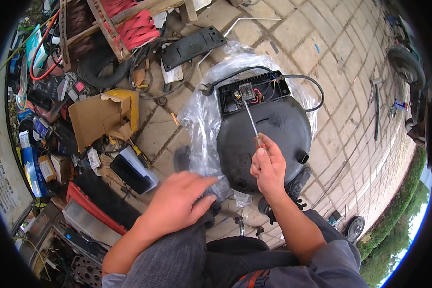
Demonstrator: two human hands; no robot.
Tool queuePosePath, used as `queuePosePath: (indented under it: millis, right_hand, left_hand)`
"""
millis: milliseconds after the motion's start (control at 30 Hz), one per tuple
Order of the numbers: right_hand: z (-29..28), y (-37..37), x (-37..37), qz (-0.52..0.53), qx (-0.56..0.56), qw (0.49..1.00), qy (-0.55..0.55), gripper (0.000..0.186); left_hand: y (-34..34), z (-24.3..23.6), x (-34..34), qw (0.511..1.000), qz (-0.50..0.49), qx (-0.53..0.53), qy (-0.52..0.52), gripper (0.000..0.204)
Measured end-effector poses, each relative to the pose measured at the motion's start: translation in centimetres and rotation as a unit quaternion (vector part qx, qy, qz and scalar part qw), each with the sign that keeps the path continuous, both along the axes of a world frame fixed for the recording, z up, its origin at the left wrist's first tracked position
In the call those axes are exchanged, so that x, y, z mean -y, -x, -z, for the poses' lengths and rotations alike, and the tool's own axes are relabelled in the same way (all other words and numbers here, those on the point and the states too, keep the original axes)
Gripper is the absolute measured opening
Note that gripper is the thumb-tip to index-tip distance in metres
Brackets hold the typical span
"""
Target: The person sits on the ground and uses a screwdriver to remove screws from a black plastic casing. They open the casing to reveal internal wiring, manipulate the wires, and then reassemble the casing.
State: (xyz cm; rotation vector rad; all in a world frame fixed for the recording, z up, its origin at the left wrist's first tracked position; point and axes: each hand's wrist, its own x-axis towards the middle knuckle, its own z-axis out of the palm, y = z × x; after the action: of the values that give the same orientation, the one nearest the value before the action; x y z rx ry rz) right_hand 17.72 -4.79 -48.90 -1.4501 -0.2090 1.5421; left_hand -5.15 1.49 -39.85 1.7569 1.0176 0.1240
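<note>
On the left, among clutter, a torn cardboard box (92, 120) stands open on the paving (293, 31). Farther right, a flat black panel (193, 47) with holes near its corners lies well apart from the work; it looks like the cover for the wiring box, so opening up seems done and closing up seems left. A clear plastic sheet (189, 103) spreads beneath the rounded black body (269, 139), which rests on it at the middle. At the body's far end sits the open wiring box (222, 98), with a terminal block (246, 90) and red wires (257, 97) exposed. Some wires run toward the block, yet whether every one is fastened is too small to tell. A black cable (317, 91) loops off to the right.

The left hand (178, 199) is empty, its fingers loosely extended and the thumb apart, above the left leg; whether it touches the leg cannot be told. The right hand (269, 168) pinches the handle of a screwdriver (252, 120) between thumb and fingers, above the body. The shaft slants away and leftward, its tip at the terminal block; contact with a screw cannot be made out.
</note>
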Motion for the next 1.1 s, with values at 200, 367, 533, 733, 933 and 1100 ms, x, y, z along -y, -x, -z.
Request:
queuePosePath:
  millis: [200, 367, 533, 733, 933, 1100]
  right_hand:
    - [-0.27, -0.32, -0.18, 0.009, -0.011, 1.0, 0.004, 0.043]
    - [-0.01, -0.49, -0.11, 0.005, -0.009, 1.0, -0.003, 0.043]
    - [-0.18, -0.35, -0.43, 0.001, 0.019, 1.0, -0.002, 0.041]
    - [-0.12, -0.41, -0.37, 0.006, 0.012, 1.0, 0.003, 0.039]
    - [-0.42, -0.72, -0.45, -0.003, -0.001, 1.0, 0.008, 0.041]
    - [-0.09, -0.54, -0.49, -0.014, 0.014, 1.0, 0.004, 0.038]
  left_hand:
    - [0.23, 0.0, -0.01, 1.0, 0.006, 0.001, -0.001, 0.032]
    - [0.35, -0.02, -0.11, 1.0, 0.01, -0.001, 0.001, 0.032]
    - [0.3, 0.03, -0.19, 1.0, 0.009, 0.0, -0.005, 0.033]
    - [0.25, -0.06, -0.32, 1.0, 0.015, -0.01, -0.002, 0.033]
    - [-0.06, 0.1, -0.56, 1.0, 0.021, -0.008, -0.009, 0.033]
    - [-0.27, 0.19, -0.97, 1.0, 0.025, -0.012, -0.007, 0.033]
